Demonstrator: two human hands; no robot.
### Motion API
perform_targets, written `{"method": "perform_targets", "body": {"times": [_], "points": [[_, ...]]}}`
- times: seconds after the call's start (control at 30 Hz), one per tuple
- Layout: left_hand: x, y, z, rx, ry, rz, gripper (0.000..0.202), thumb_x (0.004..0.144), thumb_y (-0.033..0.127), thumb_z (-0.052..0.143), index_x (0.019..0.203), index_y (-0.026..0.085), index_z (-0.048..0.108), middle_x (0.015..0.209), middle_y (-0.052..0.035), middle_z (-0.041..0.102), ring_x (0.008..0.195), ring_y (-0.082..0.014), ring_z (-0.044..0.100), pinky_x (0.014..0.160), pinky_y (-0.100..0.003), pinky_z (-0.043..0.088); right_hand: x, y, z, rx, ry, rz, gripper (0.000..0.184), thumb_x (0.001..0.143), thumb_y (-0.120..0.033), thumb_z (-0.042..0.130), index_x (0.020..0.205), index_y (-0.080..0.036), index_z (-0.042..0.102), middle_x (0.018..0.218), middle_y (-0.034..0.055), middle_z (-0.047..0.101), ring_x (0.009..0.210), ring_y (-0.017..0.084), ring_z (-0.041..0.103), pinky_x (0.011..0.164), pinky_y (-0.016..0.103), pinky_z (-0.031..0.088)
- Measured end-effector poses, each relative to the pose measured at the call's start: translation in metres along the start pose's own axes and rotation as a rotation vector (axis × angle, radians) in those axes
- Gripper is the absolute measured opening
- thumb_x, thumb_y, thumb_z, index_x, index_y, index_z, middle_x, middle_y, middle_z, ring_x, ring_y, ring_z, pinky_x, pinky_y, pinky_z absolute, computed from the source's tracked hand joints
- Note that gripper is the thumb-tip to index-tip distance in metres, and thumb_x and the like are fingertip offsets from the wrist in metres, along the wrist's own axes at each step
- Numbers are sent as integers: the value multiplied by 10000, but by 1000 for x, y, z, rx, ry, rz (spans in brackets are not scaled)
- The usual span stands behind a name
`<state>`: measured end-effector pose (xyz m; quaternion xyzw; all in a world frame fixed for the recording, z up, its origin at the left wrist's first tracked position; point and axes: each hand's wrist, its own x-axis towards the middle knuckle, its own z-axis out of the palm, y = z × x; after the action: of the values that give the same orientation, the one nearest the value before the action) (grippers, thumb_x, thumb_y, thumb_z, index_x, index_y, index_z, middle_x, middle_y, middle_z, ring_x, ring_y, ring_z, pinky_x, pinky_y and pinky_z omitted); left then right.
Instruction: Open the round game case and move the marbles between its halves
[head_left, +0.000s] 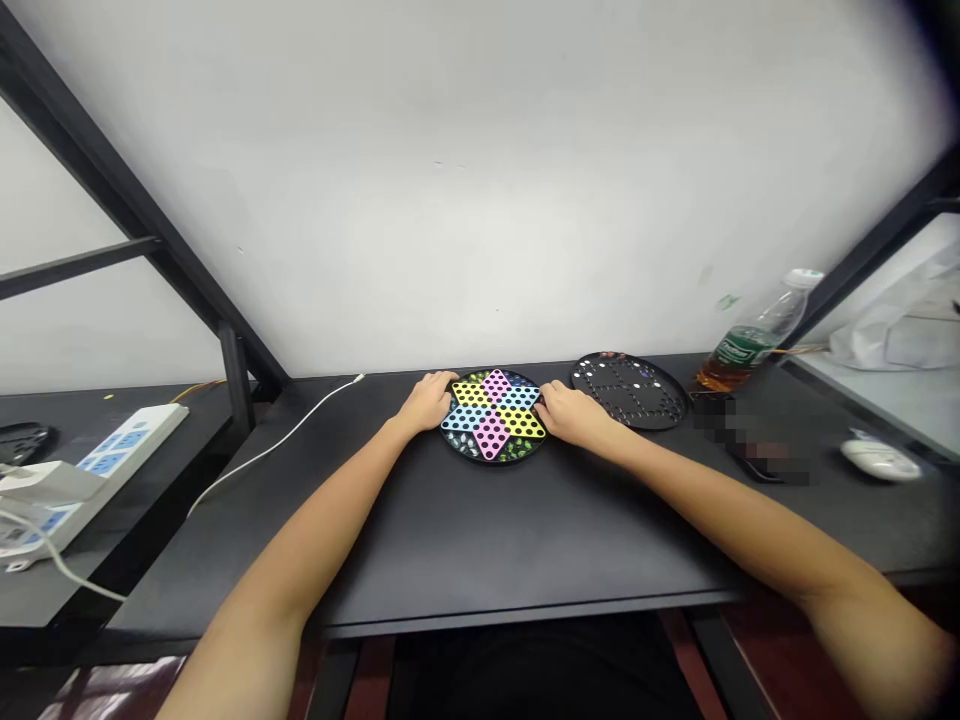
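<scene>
A round Chinese checkers board [491, 437] lies on the black desk, its star of pink, yellow and blue points full of dark holes. Between the star's points sit small green and whitish pieces that look like marbles, too small to make out singly. My left hand [427, 403] grips the left rim, fingers curled over the edge. On the opposite rim, my right hand [574, 412] holds the board with bent fingers. Just beyond my right hand rests a second round black tray [631, 392] with holes and a few white, red and blue pieces in it.
A tilted-looking drink bottle [750, 340] stands at the back right, with a blurred dark object [757, 460] before it. Farther right are a white mouse [879, 459] and a plastic bag [885, 325]. Leftward lie a white cable [276, 447] and a power strip [135, 440].
</scene>
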<state>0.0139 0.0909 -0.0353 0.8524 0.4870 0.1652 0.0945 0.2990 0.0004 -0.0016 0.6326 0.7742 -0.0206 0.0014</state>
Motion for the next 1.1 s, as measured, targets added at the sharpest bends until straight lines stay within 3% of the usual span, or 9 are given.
{"method": "perform_targets", "body": {"times": [0.37,0.7,0.87,1.1], "points": [[1,-4,3,-10,15,6,467,893,182,376,1321,195,562,1312,-90,622,1201,-271,543,1064,-445,446,7,-4,5,143,-77,120,480,1035,-442,253,1177,-125,584,1078,244,699,1001,351,687,854,423,492],[1,-4,3,-14,10,3,472,892,174,375,1329,183,554,1317,-96,616,1214,-270,538,1073,-439,440,9,-9,5,184,-121,152,612,1031,-467,209,1103,-134,718,1135,239,701,1045,368,678,873,457,498],[1,-5,4,-10,17,12,475,890,160,368,1330,175,549,1318,-98,614,1217,-266,539,1078,-429,438,5,-13,5,220,-155,161,627,1031,-530,239,1082,-128,717,1137,231,702,1050,339,680,896,405,487],[-2,-2,3,-9,19,1,484,885,146,361,1333,166,545,1323,-99,614,1219,-265,541,1079,-428,440,-5,-23,5,171,-111,184,592,1038,-429,241,1046,-99,733,1095,238,709,1023,336,687,884,406,494]]}}
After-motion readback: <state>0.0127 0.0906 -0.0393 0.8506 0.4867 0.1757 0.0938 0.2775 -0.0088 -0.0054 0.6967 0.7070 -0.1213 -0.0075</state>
